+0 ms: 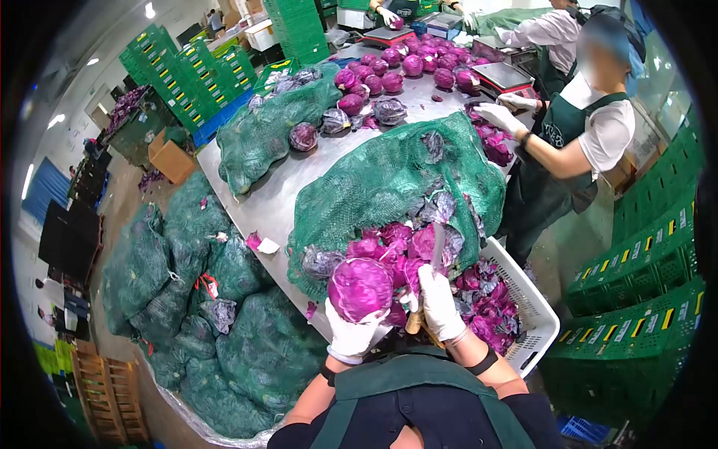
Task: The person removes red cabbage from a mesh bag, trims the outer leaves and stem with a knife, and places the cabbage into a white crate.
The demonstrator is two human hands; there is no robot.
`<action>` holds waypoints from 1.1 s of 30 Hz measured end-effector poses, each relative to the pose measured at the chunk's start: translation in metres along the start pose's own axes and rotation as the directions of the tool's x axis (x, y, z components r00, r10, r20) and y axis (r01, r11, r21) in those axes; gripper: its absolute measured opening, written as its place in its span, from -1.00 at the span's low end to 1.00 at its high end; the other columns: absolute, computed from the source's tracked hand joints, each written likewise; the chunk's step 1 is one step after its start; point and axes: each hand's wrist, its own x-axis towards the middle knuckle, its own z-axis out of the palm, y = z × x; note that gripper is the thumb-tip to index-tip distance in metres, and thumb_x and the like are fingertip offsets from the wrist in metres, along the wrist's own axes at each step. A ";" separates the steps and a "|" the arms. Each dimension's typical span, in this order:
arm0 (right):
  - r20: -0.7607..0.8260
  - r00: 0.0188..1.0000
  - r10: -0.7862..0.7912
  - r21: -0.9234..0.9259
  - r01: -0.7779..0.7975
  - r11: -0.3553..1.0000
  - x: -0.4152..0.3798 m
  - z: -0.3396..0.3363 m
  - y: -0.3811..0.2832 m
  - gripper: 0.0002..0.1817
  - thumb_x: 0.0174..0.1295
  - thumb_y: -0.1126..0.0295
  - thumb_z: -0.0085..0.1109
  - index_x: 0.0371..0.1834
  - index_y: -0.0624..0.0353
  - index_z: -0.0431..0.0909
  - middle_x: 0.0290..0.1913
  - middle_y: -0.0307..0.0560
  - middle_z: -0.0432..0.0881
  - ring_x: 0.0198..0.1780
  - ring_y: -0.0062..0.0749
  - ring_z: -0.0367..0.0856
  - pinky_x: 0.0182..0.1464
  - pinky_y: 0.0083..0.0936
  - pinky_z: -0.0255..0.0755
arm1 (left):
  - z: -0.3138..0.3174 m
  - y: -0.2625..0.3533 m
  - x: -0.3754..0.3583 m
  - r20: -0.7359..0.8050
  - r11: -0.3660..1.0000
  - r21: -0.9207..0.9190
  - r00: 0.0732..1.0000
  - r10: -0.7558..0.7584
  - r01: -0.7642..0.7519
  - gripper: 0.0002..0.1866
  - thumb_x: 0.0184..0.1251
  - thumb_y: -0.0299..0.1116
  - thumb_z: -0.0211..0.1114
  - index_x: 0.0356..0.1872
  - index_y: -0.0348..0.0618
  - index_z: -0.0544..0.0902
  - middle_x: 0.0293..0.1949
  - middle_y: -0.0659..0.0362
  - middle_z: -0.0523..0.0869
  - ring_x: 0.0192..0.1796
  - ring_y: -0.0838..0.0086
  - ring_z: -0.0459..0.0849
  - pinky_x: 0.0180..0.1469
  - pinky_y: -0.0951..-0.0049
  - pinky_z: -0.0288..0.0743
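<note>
1. At the near end of the steel desk [269,198], the left hand [351,333] cups a red cabbage [360,288] from below, grip closed on it, gloved white.
2. Right hand [440,303], gloved too, grip wrapped round a knife [436,251]; blade points up, just right of the cabbage, wooden handle end below the fist.
3. Cabbage sits at the desk edge, touching a heap of purple leaves behind it.
4. Open green net sack [381,176] lies behind the heap, more cabbages inside.
5. White crate [535,318] right of the hands, full of leaf trimmings.
6. Full net sacks [187,299] piled on the floor, left of the desk.
7. Co-worker [591,127] in green apron stands at the desk's right side, gloved hand over leaves.
</note>
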 end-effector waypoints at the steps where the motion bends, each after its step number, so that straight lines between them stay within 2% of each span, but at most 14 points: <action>1: -0.036 0.999 0.019 0.105 -0.015 0.994 -0.001 -0.008 -0.004 -0.65 0.42 0.09 -0.12 -0.43 0.08 0.37 -0.61 -0.36 0.37 -0.60 -0.64 0.47 -0.55 -0.65 0.35 | 0.010 -0.011 -0.001 -0.080 0.994 0.087 0.994 0.069 -0.061 -0.14 0.17 0.16 0.17 0.38 -0.10 0.10 0.40 -0.04 0.15 0.35 0.11 0.28 0.25 0.05 0.36; 5: -0.076 0.995 0.064 0.053 -0.060 0.997 0.008 -0.069 -0.023 -0.71 0.39 0.14 -0.03 -0.37 0.11 0.41 -0.55 -0.33 0.45 -0.52 -0.59 0.55 -0.46 -0.60 0.45 | 0.020 0.036 0.023 0.422 0.670 -0.599 0.884 -0.203 0.440 -0.04 0.13 0.29 0.11 0.41 -0.14 0.03 0.42 -0.11 0.09 0.38 0.08 0.24 0.27 0.01 0.33; 6: -0.057 0.995 -0.084 -0.369 0.057 0.928 0.014 -0.088 -0.026 -0.73 0.36 0.16 0.01 -0.27 0.17 0.45 -0.51 -0.29 0.51 -0.49 -0.56 0.57 -0.42 -0.57 0.46 | 0.019 0.029 0.023 0.463 0.638 -0.610 0.865 -0.194 0.470 -0.03 0.12 0.30 0.11 0.41 -0.13 0.04 0.42 -0.13 0.09 0.39 0.06 0.21 0.28 -0.04 0.31; 7: 0.022 0.977 -0.213 -0.721 0.163 0.674 0.022 -0.106 -0.025 -0.72 0.33 0.19 0.06 -0.18 0.22 0.49 -0.47 -0.26 0.56 -0.47 -0.53 0.59 -0.39 -0.53 0.48 | 0.019 0.021 0.024 0.503 0.605 -0.621 0.845 -0.181 0.499 -0.03 0.11 0.31 0.12 0.41 -0.12 0.05 0.42 -0.14 0.09 0.40 0.05 0.19 0.28 -0.08 0.29; 8: 0.161 0.780 -0.604 -0.937 0.313 0.154 0.025 -0.106 -0.024 -0.64 0.23 0.25 0.16 0.02 0.23 0.51 -0.38 -0.18 0.62 -0.40 -0.53 0.58 -0.29 -0.56 0.46 | 0.018 0.015 0.028 0.575 0.073 -0.804 0.802 -0.160 0.590 -0.07 0.14 0.28 0.10 0.41 -0.11 0.09 0.39 -0.14 0.16 0.40 0.01 0.20 0.32 -0.09 0.25; 13: 0.253 0.954 -0.158 -0.365 0.246 0.898 -0.005 -0.067 -0.059 -0.63 0.13 0.34 0.28 0.01 0.19 0.57 -0.35 -0.21 0.54 -0.35 -0.58 0.45 -0.23 -0.62 0.40 | 0.034 0.007 0.033 0.619 0.263 -0.685 0.733 -0.283 0.680 -0.09 0.09 0.23 0.18 0.36 -0.19 0.18 0.29 0.04 0.35 0.28 0.19 0.40 0.31 0.12 0.31; 15: 0.283 0.914 -0.292 -0.498 0.400 0.770 -0.001 -0.052 -0.062 -0.72 0.15 0.33 0.26 -0.10 0.21 0.59 -0.38 -0.21 0.54 -0.33 -0.57 0.51 -0.25 -0.59 0.41 | 0.039 0.022 0.038 0.594 0.562 -0.576 0.776 -0.212 0.594 -0.01 0.01 0.22 0.28 0.38 -0.20 0.15 0.28 0.02 0.36 0.29 0.23 0.40 0.32 0.13 0.32; 21: 0.355 0.769 -0.532 -0.514 0.636 0.576 0.033 -0.059 -0.043 -0.79 0.26 0.28 0.14 -0.30 0.23 0.57 -0.45 -0.23 0.56 -0.35 -0.55 0.60 -0.33 -0.55 0.43 | 0.044 0.024 0.032 0.568 0.488 -0.550 0.732 -0.377 0.678 0.04 -0.02 0.27 0.29 0.40 -0.14 0.11 0.31 -0.05 0.32 0.30 0.14 0.39 0.30 0.11 0.33; 22: 0.187 0.982 -0.024 -0.213 0.064 0.975 0.024 -0.058 -0.069 -0.77 0.30 0.27 0.08 -0.31 0.21 0.58 -0.48 -0.24 0.56 -0.47 -0.65 0.53 -0.43 -0.64 0.37 | 0.049 0.013 0.028 0.623 0.320 -0.667 0.739 -0.256 0.673 -0.04 0.05 0.18 0.30 0.40 -0.11 0.12 0.32 -0.08 0.31 0.29 0.10 0.40 0.29 0.10 0.35; 23: 0.141 0.986 -0.091 0.027 0.088 0.996 0.026 -0.061 -0.077 -0.78 0.31 0.29 0.05 -0.34 0.21 0.57 -0.51 -0.25 0.55 -0.57 -0.72 0.42 -0.50 -0.74 0.27 | 0.053 0.007 0.022 0.645 0.128 -0.743 0.754 -0.126 0.657 -0.11 0.11 0.09 0.30 0.39 -0.09 0.13 0.33 -0.11 0.29 0.28 0.06 0.42 0.28 0.08 0.37; 25: 0.168 0.966 -0.195 0.222 0.156 0.963 0.034 -0.073 -0.085 -0.78 0.29 0.29 0.07 -0.34 0.23 0.56 -0.52 -0.27 0.54 -0.62 -0.73 0.34 -0.54 -0.75 0.21 | 0.058 0.013 0.019 0.440 0.909 -0.413 0.885 0.154 0.047 -0.32 0.16 -0.44 0.29 0.33 -0.08 0.25 0.24 -0.07 0.45 0.22 0.16 0.51 0.22 0.15 0.42; 27: 0.208 0.968 -0.142 0.163 0.109 0.981 0.038 -0.086 -0.090 -0.77 0.29 0.32 0.06 -0.43 0.24 0.54 -0.54 -0.20 0.56 -0.63 -0.70 0.37 -0.55 -0.74 0.26 | 0.057 0.026 0.026 0.398 0.815 0.307 0.844 0.359 -0.491 -0.43 0.07 -0.50 0.28 0.20 -0.05 0.44 0.16 0.17 0.58 0.16 0.37 0.57 0.23 0.28 0.37; 30: 0.227 0.929 -0.293 -0.391 0.363 0.846 0.048 -0.087 -0.076 -0.80 0.06 0.43 0.34 -0.28 0.25 0.59 -0.47 -0.31 0.54 -0.48 -0.74 0.39 -0.38 -0.75 0.31 | 0.066 0.025 0.019 0.212 0.997 0.036 0.975 0.061 -0.070 -0.52 0.01 -0.50 0.24 0.06 0.03 0.58 0.10 0.35 0.63 0.12 0.51 0.59 0.27 0.39 0.29; 33: 0.310 0.933 -0.185 -0.304 0.281 0.910 0.031 -0.070 -0.068 -0.66 -0.03 0.45 0.42 -0.14 0.21 0.61 -0.47 -0.37 0.50 -0.44 -0.73 0.40 -0.35 -0.74 0.34 | 0.065 0.028 0.022 0.269 0.863 0.388 0.936 0.228 -0.322 -0.52 0.03 -0.42 0.23 0.09 0.09 0.56 0.17 0.31 0.58 0.19 0.49 0.53 0.34 0.27 0.19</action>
